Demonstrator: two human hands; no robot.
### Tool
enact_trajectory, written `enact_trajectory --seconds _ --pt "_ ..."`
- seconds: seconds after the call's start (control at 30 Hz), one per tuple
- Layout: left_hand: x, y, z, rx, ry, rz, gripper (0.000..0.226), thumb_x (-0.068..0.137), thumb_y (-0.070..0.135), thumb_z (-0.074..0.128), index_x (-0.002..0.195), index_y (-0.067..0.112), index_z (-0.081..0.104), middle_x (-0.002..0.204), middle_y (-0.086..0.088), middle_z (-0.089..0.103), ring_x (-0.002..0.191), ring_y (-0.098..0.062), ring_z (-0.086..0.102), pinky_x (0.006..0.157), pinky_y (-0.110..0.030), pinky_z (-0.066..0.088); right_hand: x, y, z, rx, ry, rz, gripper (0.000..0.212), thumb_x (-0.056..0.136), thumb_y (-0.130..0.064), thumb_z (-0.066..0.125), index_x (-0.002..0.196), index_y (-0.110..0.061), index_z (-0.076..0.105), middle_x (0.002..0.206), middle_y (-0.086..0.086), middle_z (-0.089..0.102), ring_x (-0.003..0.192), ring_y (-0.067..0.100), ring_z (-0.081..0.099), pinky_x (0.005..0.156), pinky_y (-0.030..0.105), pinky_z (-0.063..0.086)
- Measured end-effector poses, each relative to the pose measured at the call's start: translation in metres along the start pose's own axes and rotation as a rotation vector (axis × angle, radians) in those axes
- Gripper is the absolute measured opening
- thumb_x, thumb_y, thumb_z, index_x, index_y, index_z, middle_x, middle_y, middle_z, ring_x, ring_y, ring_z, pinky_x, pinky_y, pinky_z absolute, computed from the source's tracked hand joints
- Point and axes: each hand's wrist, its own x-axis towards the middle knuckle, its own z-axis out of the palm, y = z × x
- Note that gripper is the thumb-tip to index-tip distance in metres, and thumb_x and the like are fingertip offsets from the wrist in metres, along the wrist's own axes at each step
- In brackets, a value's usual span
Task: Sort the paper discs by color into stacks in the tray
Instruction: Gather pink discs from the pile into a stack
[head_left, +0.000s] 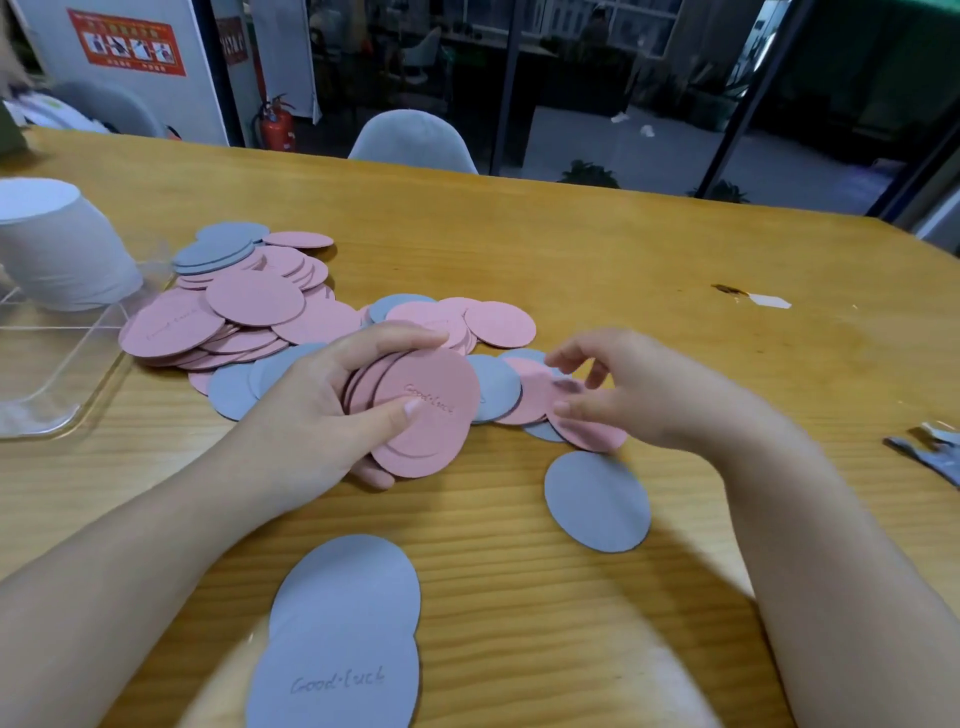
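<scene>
At nine o'clock on the table (597, 249) a clear tray (67, 374) is seen, with a white stack (57, 249) standing in it. Toward ten o'clock a loose heap (244, 312) of pink and blue discs is spread beside the tray, one pink face bearing faint writing that cannot be read with certainty. At centre a pink stack (423, 410) is gripped by the left hand (332, 410), fingers curled round the far edge and thumb pressed on the top face, where "Good·luck" is read. At six o'clock two overlapped blue discs (340, 623) are laid, the same words being legible on the nearer one. Toward three o'clock the right hand (618, 389) is held over a pink disc (587, 428), fingers bent and loosely parted; whether the disc is pinched cannot be told through the blur. A single blue disc (597, 501) lies just below it.

The discs are judged light, thin, fairly stiff and prone to sliding over one another. They are best lifted at a free rim and carried with the stack's edges clamped.
</scene>
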Motion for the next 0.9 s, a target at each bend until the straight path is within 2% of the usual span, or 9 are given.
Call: enact_trajectory --seconds 0.17,0.33,0.43,0.53,0.73,0.83,0.9 --pt "-0.001 0.002 0.000 -0.038 -0.017 0.012 0.052 0.084 -0.002 0.062 0.097 0.048 0.067 0.106 0.033 0.057 0.082 -0.009 0.066 0.050 -0.027 0.057 -0.001 0.016 -0.004 -0.034 -0.126 0.155 0.060 0.077 -0.036 0.074 0.131 -0.031 0.048 0.126 -0.014 0.051 0.104 0.008 0.048 0.083 0.024 0.036" --pt "-0.001 0.000 0.000 -0.046 -0.012 0.009 0.057 0.083 -0.008 0.062 0.093 0.048 0.069 0.111 0.029 0.057 0.094 -0.008 0.065 0.056 -0.030 0.059 0.000 0.014 -0.001 -0.011 -0.080 0.179 0.069 0.072 -0.034 0.078 0.131 -0.027 0.044 0.115 -0.006 0.045 0.094 0.011 0.048 0.070 0.021 0.039" --pt "0.000 0.000 0.000 -0.054 -0.013 0.001 0.056 0.082 -0.007 0.062 0.093 0.047 0.069 0.112 0.028 0.057 0.096 -0.008 0.064 0.056 -0.030 0.059 0.004 0.011 0.000 0.022 0.023 0.148 0.065 0.073 -0.033 0.077 0.130 -0.025 0.045 0.108 -0.006 0.043 0.078 0.002 0.045 0.057 0.013 0.032" --pt "0.000 0.000 0.000 -0.067 -0.011 -0.009 0.057 0.083 -0.007 0.062 0.093 0.048 0.069 0.112 0.029 0.057 0.095 -0.008 0.064 0.056 -0.031 0.058 0.010 0.004 0.009 0.076 0.056 0.117 0.063 0.075 -0.036 0.076 0.129 -0.023 0.048 0.105 -0.005 0.045 0.070 0.000 0.043 0.053 0.014 0.032" --pt "-0.001 0.001 0.001 -0.082 -0.009 -0.006 0.056 0.083 -0.008 0.061 0.092 0.047 0.069 0.110 0.031 0.056 0.096 -0.007 0.064 0.054 -0.029 0.058 0.016 -0.002 0.017 0.179 0.001 0.163 0.062 0.073 -0.037 0.078 0.123 -0.012 0.052 0.102 -0.002 0.048 0.079 0.013 0.049 0.055 0.018 0.035" --pt "-0.001 0.001 0.001 -0.085 -0.009 -0.008 0.054 0.083 -0.008 0.061 0.092 0.045 0.069 0.109 0.032 0.056 0.096 -0.007 0.064 0.054 -0.029 0.058 0.014 -0.004 0.018 0.210 0.020 0.179 0.054 0.073 -0.035 0.078 0.112 -0.015 0.048 0.106 -0.001 0.052 0.081 0.013 0.051 0.055 0.021 0.037" --pt "-0.001 0.001 0.001 -0.091 -0.007 -0.014 0.054 0.083 -0.008 0.061 0.091 0.045 0.069 0.109 0.030 0.057 0.094 -0.007 0.064 0.055 -0.030 0.058 0.013 -0.004 0.018 0.236 0.038 0.181 0.045 0.075 -0.034 0.077 0.105 -0.019 0.046 0.097 -0.004 0.054 0.078 0.011 0.051 0.056 0.022 0.036"
